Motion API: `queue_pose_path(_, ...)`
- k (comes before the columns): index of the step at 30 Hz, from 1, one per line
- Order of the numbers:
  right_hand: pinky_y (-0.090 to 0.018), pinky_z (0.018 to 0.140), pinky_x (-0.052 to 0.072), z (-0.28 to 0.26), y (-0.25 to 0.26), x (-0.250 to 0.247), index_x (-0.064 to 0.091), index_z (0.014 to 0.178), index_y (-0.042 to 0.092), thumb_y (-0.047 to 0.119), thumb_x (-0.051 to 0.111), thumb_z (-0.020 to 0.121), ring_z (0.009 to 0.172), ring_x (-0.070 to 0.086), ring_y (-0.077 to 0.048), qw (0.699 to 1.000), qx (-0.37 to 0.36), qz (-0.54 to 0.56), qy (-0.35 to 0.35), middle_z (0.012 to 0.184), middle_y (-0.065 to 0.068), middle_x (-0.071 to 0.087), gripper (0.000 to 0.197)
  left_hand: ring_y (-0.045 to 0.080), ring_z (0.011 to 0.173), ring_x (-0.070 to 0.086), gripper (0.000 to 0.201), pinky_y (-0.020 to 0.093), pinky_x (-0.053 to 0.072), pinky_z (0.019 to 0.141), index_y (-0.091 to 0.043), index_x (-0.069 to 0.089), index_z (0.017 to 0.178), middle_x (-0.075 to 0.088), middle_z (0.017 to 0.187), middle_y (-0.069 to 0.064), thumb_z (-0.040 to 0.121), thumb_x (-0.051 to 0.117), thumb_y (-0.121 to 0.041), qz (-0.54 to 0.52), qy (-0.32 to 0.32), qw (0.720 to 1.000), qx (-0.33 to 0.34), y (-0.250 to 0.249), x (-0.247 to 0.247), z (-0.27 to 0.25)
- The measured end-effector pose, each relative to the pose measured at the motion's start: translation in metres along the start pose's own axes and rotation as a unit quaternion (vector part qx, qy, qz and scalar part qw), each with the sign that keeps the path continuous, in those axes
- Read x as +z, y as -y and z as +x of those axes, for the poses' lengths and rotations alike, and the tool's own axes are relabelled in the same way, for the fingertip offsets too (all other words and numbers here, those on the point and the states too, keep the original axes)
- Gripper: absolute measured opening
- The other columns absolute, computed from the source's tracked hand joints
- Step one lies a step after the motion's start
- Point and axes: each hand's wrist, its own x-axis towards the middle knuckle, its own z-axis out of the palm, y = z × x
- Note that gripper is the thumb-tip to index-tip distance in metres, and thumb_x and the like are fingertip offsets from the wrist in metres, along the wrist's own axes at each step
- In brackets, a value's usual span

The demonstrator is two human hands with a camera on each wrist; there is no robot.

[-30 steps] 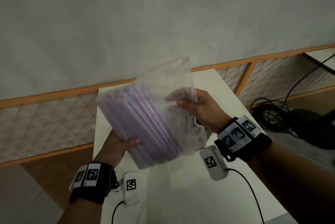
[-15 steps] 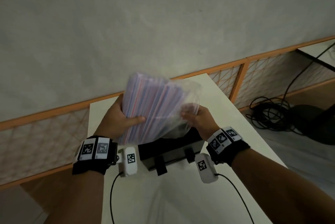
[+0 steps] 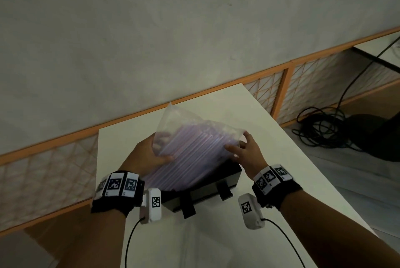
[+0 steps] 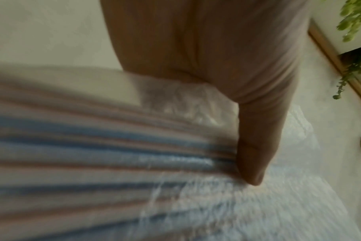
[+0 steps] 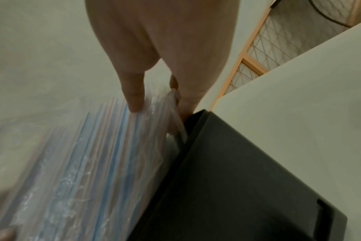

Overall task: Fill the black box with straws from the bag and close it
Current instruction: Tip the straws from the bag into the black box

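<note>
A clear plastic bag of pink and blue straws (image 3: 194, 148) lies tilted over the black box (image 3: 207, 192), which stands on the white table (image 3: 270, 159). My left hand (image 3: 160, 156) grips the bag's left side, thumb (image 4: 251, 154) pressed on top of the straws (image 4: 93, 154). At the bag's right edge my right hand (image 3: 239, 147) pinches the plastic; in the right wrist view the thumb (image 5: 134, 97) sits on the bag (image 5: 113, 154) just beside the box's wall (image 5: 237, 179). The bag hides the inside of the box.
Two black latch tabs (image 3: 188, 210) stick out from the box's near side. An orange-framed lattice rail (image 3: 283, 92) runs behind the table below a plain wall. A coil of black cable (image 3: 320, 129) lies on the floor to the right.
Both hands have brought the bag down from mid-air onto the black box. My right hand shifted from the bag's top to its right edge.
</note>
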Motion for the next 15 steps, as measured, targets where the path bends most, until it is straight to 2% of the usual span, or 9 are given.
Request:
queue_pose_path(3, -0.026, 0.066, 0.055, -0.001, 0.002, -0.002, 0.036, 0.138, 0.015, 0.001, 0.073, 0.075, 0.087, 0.066, -0.016, 0.997, -0.05, -0.066, -0.003, 0.102, -0.009, 0.066, 0.075, 0.013, 0.098, 0.063, 0.061, 0.034, 0.052, 0.084, -0.051, 0.05, 0.104, 0.062, 0.106, -0.008, 0.051, 0.079, -0.049, -0.005, 0.007, 1.0, -0.017, 0.007, 0.005, 0.0)
queue_pose_path(6, -0.031, 0.078, 0.055, 0.0, 0.001, -0.003, 0.035, 0.138, 0.016, 0.006, 0.075, 0.075, 0.097, 0.063, -0.017, 0.994, -0.062, -0.09, -0.002, 0.117, -0.011, 0.06, 0.076, 0.01, 0.103, 0.06, 0.077, 0.039, 0.05, 0.093, -0.052, 0.046, 0.111, 0.06, 0.11, -0.011, 0.042, 0.079, -0.058, -0.03, 0.012, 0.999, -0.022, 0.011, 0.01, -0.003)
queue_pose_path(8, -0.035, 0.087, 0.052, 0.001, -0.002, -0.003, 0.034, 0.138, 0.016, 0.014, 0.075, 0.076, 0.107, 0.058, -0.022, 0.99, -0.065, -0.123, -0.003, 0.127, -0.011, 0.053, 0.074, 0.009, 0.106, 0.057, 0.1, 0.035, 0.047, 0.094, -0.042, 0.041, 0.124, 0.057, 0.114, -0.012, 0.035, 0.081, -0.066, -0.05, 0.003, 0.998, -0.033, 0.011, 0.011, -0.006)
queue_pose_path(10, -0.036, 0.091, 0.049, 0.004, -0.003, -0.005, 0.034, 0.139, 0.017, 0.022, 0.071, 0.08, 0.113, 0.052, -0.022, 0.986, -0.069, -0.149, -0.018, 0.135, -0.01, 0.048, 0.07, 0.009, 0.11, 0.053, 0.109, 0.031, 0.043, 0.093, -0.035, 0.037, 0.13, 0.054, 0.12, -0.011, 0.036, 0.079, -0.07, -0.046, 0.001, 0.998, -0.051, 0.011, 0.009, -0.011)
queue_pose_path(11, -0.036, 0.09, 0.047, 0.005, -0.003, -0.005, 0.033, 0.14, 0.018, 0.023, 0.069, 0.082, 0.114, 0.05, -0.021, 0.987, -0.066, -0.148, -0.02, 0.138, -0.009, 0.045, 0.069, 0.01, 0.112, 0.052, 0.105, 0.029, 0.041, 0.093, -0.032, 0.038, 0.131, 0.052, 0.124, -0.01, 0.042, 0.079, -0.068, -0.032, 0.016, 0.998, -0.056, 0.013, 0.009, -0.014)
queue_pose_path(13, -0.031, 0.089, 0.043, 0.007, -0.003, -0.005, 0.029, 0.143, 0.019, 0.022, 0.066, 0.084, 0.117, 0.047, -0.019, 0.987, -0.061, -0.151, 0.007, 0.143, -0.005, 0.037, 0.07, 0.01, 0.116, 0.051, 0.083, 0.024, 0.038, 0.093, -0.026, 0.043, 0.134, 0.053, 0.129, -0.007, 0.063, 0.078, -0.052, 0.013, 0.054, 0.997, -0.062, 0.017, 0.01, -0.022)
queue_pose_path(15, -0.021, 0.083, 0.044, 0.008, -0.003, -0.005, 0.03, 0.144, 0.018, 0.022, 0.065, 0.086, 0.117, 0.048, -0.018, 0.978, -0.064, -0.197, 0.037, 0.139, -0.004, 0.04, 0.068, 0.01, 0.117, 0.052, 0.061, 0.021, 0.037, 0.093, -0.022, 0.048, 0.134, 0.056, 0.128, -0.005, 0.079, 0.072, -0.036, 0.023, 0.039, 0.997, -0.067, 0.021, 0.013, -0.028)
